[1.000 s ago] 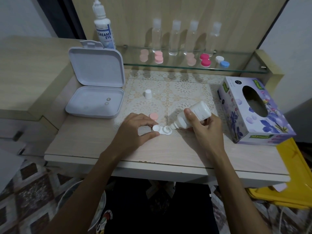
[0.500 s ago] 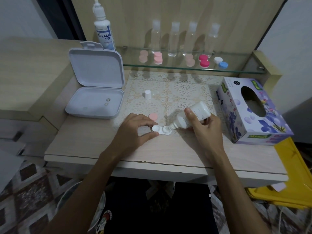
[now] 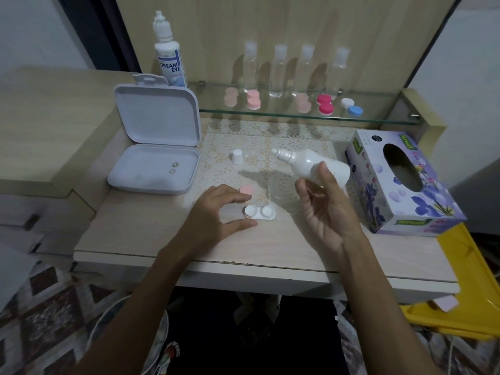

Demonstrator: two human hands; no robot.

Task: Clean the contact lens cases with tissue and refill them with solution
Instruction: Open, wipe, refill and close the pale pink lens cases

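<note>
A white two-well lens case lies open on the table near its front. My left hand rests just left of it, thumb and index finger spread in a C, tips close to the case without gripping it. My right hand holds a small white solution bottle lifted above the table, nozzle pointing left and slightly up. The bottle's white cap stands on the lace mat. A pink case lid lies just behind the case. A purple tissue box sits at the right.
An open white plastic box stands at the left. A glass shelf at the back carries several coloured lens cases, clear bottles and a tall solution bottle. A yellow tray sits lower right, past the table's edge.
My right hand has lifted the bottle up and back from the case and tipped the nozzle up. My left hand has let go of the case and opened beside it.
</note>
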